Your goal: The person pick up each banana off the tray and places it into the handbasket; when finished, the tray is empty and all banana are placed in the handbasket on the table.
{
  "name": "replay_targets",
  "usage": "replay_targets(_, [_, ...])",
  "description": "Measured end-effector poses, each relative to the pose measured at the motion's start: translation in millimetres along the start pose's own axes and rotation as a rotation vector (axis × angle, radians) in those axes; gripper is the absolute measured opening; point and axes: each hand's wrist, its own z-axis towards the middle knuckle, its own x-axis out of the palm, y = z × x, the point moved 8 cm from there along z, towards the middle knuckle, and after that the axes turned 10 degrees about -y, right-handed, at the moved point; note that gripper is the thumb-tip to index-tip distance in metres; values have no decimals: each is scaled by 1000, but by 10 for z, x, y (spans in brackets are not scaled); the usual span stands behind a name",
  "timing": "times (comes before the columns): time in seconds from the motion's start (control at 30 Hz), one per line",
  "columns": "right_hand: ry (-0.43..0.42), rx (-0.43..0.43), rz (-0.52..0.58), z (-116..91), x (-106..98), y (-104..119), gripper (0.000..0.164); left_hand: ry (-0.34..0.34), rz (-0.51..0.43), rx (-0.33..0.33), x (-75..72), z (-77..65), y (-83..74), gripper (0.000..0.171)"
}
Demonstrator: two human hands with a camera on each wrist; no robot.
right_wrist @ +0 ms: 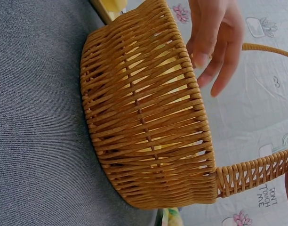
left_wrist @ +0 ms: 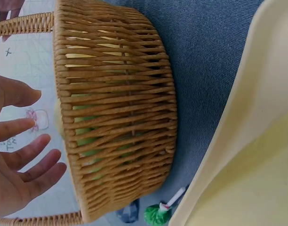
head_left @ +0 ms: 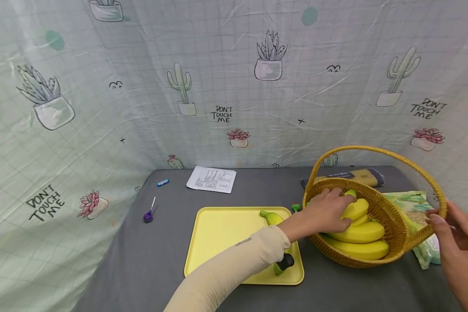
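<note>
In the head view, my left hand [head_left: 331,212] reaches over the rim of a wicker basket [head_left: 394,221], above yellow bananas [head_left: 356,232] piled inside. Its fingers are spread and slightly bent; the left wrist view shows nothing between the fingers [left_wrist: 38,165]. On the right, my right hand [head_left: 458,242] grips the side of the tall basket handle [head_left: 374,149] between thumb and fingers. The basket leans with its mouth toward me. Left of it, a banana [head_left: 271,216] lies on a yellow tray [head_left: 218,225], partly covered by my left sleeve.
A purple lollipop [head_left: 148,216], a blue wrapped candy [head_left: 163,182] and a printed sheet [head_left: 212,179] lie left and back. A green lollipop [head_left: 295,207] is between tray and basket. Behind the basket are a dark-and-tan packet [head_left: 355,177] and a green bag [head_left: 409,199]. A black rounded thing [head_left: 286,261] sits on the tray.
</note>
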Motion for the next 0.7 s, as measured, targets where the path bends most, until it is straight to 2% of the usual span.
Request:
replay_targets(0.37, [-3, -8, -13, 8, -10, -1, 46, -77, -81, 13, -222, -161, 79, 54])
replay_targets(0.7, [7, 13, -9, 16, -23, -12, 47, -184, -40, 96, -301, -393, 99, 52])
